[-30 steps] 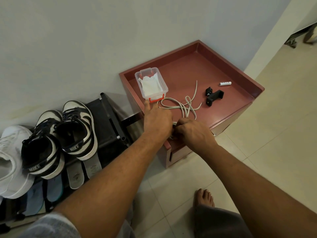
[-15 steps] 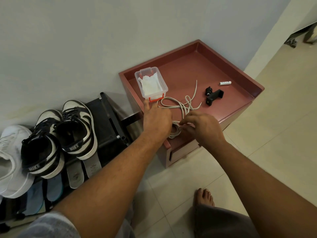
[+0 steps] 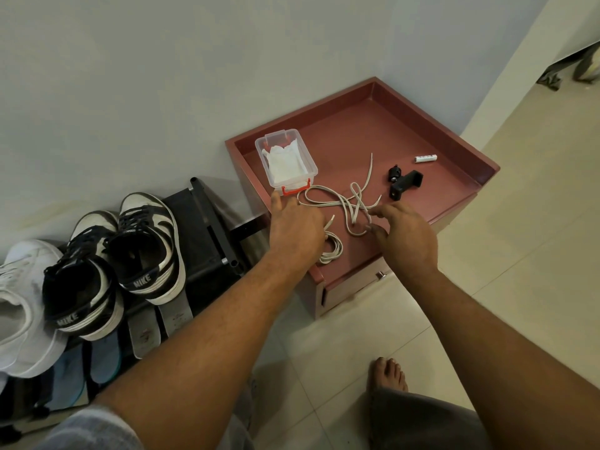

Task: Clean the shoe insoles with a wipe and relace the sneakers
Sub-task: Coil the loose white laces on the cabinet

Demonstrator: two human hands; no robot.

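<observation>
On the cabinet [image 3: 406, 131], the right hand [image 3: 404, 237] pinches the loose lace [image 3: 328, 198]; the left hand [image 3: 297, 227] covers the coil [image 3: 334, 251], grip unclear.

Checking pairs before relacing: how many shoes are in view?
3. A white shoe at the far left, partly cut off; a black-and-white sneaker beside it; a second black-and-white sneaker right of that. Others may lie outside the frame.

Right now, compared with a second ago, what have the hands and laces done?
The right hand left the coiled lace and moved right and away, fingertips now at the loose lace. The left hand stays on the coil; wipe box and sneakers unmoved.
</observation>
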